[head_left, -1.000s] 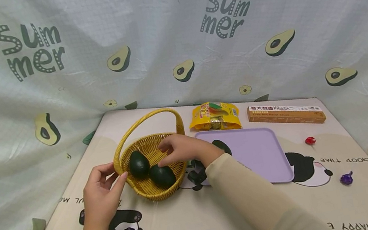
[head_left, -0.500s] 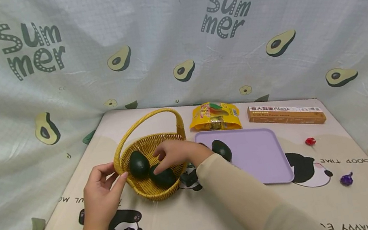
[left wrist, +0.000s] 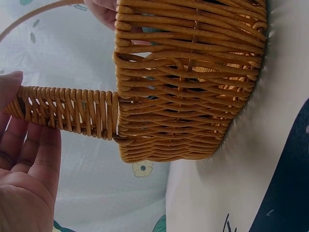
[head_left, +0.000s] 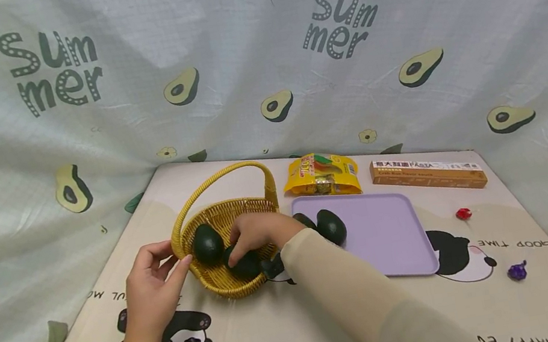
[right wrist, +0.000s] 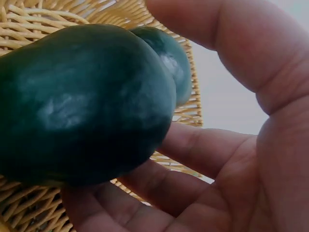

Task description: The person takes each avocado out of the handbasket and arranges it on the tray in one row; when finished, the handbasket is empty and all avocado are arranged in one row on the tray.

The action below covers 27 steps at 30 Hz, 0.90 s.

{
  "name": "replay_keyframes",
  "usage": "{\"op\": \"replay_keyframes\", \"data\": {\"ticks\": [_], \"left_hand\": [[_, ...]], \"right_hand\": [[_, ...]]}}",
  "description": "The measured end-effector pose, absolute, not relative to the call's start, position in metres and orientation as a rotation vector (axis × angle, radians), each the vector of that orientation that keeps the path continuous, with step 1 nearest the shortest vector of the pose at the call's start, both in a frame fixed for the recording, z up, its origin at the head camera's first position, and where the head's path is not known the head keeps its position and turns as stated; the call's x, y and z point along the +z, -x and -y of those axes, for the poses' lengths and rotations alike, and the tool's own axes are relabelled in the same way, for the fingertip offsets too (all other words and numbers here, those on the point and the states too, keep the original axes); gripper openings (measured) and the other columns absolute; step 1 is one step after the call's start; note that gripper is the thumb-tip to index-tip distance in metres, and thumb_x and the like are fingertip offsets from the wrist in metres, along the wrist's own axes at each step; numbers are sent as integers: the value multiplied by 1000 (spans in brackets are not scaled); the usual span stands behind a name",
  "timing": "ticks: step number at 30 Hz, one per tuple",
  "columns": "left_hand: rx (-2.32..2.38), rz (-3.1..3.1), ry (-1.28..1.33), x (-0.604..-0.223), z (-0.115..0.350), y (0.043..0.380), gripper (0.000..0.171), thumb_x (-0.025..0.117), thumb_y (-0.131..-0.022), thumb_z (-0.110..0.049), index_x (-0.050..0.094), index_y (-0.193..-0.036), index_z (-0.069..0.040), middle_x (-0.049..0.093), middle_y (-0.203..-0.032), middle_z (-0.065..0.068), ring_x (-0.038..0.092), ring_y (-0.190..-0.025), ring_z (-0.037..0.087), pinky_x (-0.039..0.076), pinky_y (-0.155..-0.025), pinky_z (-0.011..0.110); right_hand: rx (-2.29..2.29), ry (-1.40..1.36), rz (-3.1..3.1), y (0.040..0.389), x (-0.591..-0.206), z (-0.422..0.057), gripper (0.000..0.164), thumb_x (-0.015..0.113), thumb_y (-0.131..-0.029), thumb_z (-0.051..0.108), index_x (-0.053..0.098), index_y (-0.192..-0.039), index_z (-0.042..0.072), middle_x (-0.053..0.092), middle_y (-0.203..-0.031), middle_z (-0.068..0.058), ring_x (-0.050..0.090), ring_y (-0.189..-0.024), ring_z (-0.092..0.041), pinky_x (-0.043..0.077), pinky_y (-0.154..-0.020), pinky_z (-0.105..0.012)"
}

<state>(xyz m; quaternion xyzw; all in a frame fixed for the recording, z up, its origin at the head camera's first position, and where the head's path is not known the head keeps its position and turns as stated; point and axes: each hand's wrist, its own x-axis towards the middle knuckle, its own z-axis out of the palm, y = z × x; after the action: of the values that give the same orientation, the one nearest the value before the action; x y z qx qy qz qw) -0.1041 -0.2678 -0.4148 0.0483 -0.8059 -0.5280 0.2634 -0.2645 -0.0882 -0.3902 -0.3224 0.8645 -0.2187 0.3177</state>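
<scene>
A yellow wicker basket with a tall arched handle stands on the left of the table. My left hand pinches the base of its handle between thumb and fingers. Two dark green avocados lie inside: a left avocado and a right avocado. Reaching into the basket, my right hand has its fingers curled round the side of the right avocado. In the right wrist view a gap shows between the thumb and this avocado. The hand partly hides it in the head view.
Right of the basket lies a lilac tray with avocados at its left side, partly behind my right arm. A yellow snack bag and a pasta box are at the back. Small red and purple objects lie far right.
My right hand has moved left and down onto the right avocado, its thumb lowering along the near side. The left hand keeps its hold on the handle; the basket has not moved.
</scene>
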Motion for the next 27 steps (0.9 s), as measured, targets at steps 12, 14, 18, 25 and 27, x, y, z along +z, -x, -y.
{"op": "replay_keyframes", "data": {"ticks": [12, 14, 18, 25, 27], "left_hand": [[-1430, 2177, -132, -417, 269, 103, 40, 75, -90, 2, 54, -124, 1, 60, -123, 5, 62, -119, 2, 52, -97, 12], [-1433, 2175, -127, -416, 269, 103, 40, 75, -90, 2, 54, -124, 1, 59, -123, 5, 61, -118, 0, 52, -97, 12], [-1433, 2168, -115, -416, 269, 104, 41, 76, -89, 3, 54, -124, 2, 59, -123, 4, 60, -117, -2, 52, -97, 11], [-1434, 2157, -97, -415, 269, 104, 41, 76, -89, 4, 54, -123, 2, 59, -122, 3, 60, -117, -3, 52, -97, 11], [-1431, 2162, -102, -415, 270, 105, 41, 76, -89, 3, 54, -123, 2, 59, -122, 3, 61, -117, -2, 52, -97, 11]], "right_hand": [[-510, 785, -2249, 265, -393, 96, 40, 88, -78, 37, 73, -107, 13, 69, -100, 3, 63, -94, -16, 58, -82, -31], [-508, 785, -2252, 264, -394, 97, 37, 88, -79, 35, 73, -105, 13, 69, -100, 3, 63, -93, -16, 58, -81, -31], [-509, 783, -2262, 262, -394, 97, 29, 87, -80, 32, 72, -98, 14, 69, -96, 2, 62, -88, -16, 57, -75, -29], [-510, 809, -2292, 260, -391, 97, 27, 87, -80, 30, 72, -95, 13, 69, -93, 1, 61, -83, -15, 56, -72, -28], [-512, 805, -2302, 260, -390, 96, 31, 87, -80, 30, 72, -100, 12, 68, -96, 2, 63, -86, -15, 57, -74, -28]]}}
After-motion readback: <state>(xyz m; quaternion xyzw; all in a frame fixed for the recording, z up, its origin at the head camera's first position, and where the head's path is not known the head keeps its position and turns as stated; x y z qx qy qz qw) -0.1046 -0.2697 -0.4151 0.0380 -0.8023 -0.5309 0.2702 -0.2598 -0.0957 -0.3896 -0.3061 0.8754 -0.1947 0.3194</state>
